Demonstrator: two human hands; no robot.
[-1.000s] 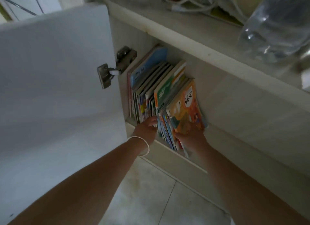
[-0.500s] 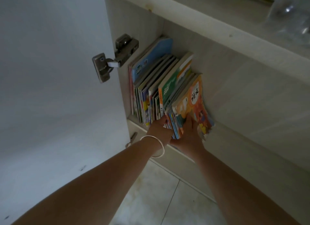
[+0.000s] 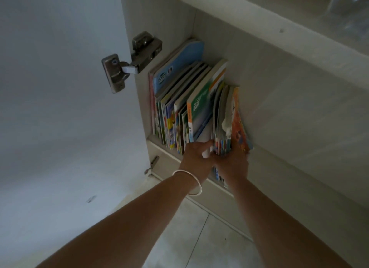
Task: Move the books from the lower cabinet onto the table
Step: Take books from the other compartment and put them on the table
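A row of thin books (image 3: 179, 99) stands upright in the lower cabinet (image 3: 289, 99), pressed against its left wall. At the right end is a small bundle of books with an orange cover (image 3: 236, 125) outermost. My right hand (image 3: 232, 163) grips the bottom of this bundle, which stands a little apart from the green-covered book (image 3: 201, 107). My left hand (image 3: 196, 157), with a white bracelet on the wrist, has its fingers pushed into the gap at the left side of the bundle. Both sets of fingertips are hidden among the book bottoms.
The white cabinet door (image 3: 60, 107) hangs open on the left, held by a metal hinge (image 3: 131, 61). A shelf edge (image 3: 279, 27) runs above the books, with a clear plastic bottle (image 3: 351, 9) on it. Pale floor tiles (image 3: 191, 243) lie below.
Both hands have closed in on the right-hand bundle. The bundle has been turned more edge-on and separated from the green book. The view has moved closer to the cabinet.
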